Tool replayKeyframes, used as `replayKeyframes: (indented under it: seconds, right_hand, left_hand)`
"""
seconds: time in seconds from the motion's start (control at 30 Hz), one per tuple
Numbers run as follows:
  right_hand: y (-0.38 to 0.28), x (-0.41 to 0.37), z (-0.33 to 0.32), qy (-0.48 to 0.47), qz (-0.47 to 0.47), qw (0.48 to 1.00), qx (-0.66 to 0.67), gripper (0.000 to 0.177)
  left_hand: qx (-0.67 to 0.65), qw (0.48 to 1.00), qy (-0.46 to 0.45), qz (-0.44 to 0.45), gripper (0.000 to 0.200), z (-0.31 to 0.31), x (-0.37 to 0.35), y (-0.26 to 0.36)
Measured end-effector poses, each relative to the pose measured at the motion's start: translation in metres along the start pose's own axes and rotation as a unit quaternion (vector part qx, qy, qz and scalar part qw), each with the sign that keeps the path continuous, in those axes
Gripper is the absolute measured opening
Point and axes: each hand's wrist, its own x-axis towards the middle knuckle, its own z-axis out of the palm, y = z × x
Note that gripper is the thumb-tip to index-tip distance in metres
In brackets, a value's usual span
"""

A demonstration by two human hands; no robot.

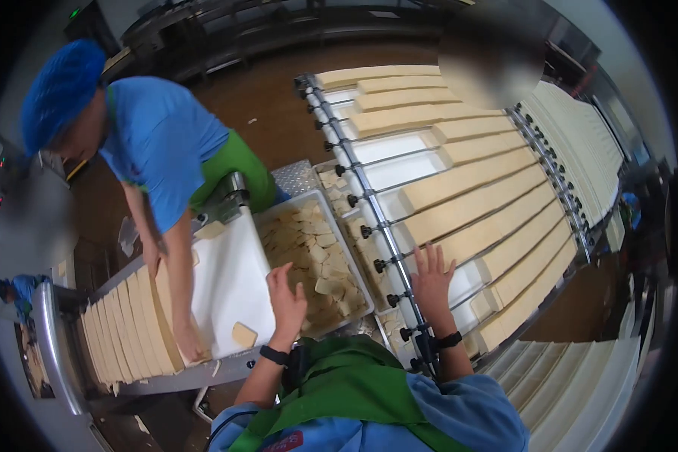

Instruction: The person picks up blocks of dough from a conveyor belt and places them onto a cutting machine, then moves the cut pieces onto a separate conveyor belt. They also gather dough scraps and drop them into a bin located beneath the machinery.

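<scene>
My left hand (pixel 286 301) is raised between the white belt and a bin of bread pieces, its fingers apart and nothing in it. On the right, my right hand (pixel 432 279) is spread open over the near edge of the loaf conveyor, by the end of a long pale bread loaf (pixel 471 226). Rows of such loaves lie between the thin guide rods. Under and beyond my left hand, the bin (pixel 368 301) holds many flat pale bread slices (pixel 316 248). One loose slice (pixel 244 334) lies on the white belt (pixel 230 290).
Across the belt a co-worker (pixel 154 139) in a blue hairnet and green apron reaches down to a row of upright bread slabs (pixel 132 328). A metal rail with black knobs (pixel 377 207) edges the loaf conveyor. White ribbed panels (pixel 580 384) stand at the lower right.
</scene>
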Motion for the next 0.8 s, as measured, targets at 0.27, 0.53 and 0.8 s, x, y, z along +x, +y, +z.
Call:
replayKeyframes:
  seconds: [0.27,0.53,0.8]
  right_hand:
    - [-0.048,0.011,-0.027,-0.084,0.079,0.99,-0.077,0.073]
    - [-0.26,0.037,0.023,0.05,-0.392,0.869,0.297,0.042]
    - [-0.552,0.082,0.137,-0.126,-0.521,0.764,0.358,0.041]
  left_hand:
    - [-0.09,0.995,-0.032,-0.041,0.032,-0.109,-0.065,-0.091]
    - [0.239,0.796,0.433,-0.349,0.057,-0.175,-0.153,-0.187]
    - [0.144,0.829,0.372,-0.392,0.078,-0.219,-0.138,-0.244]
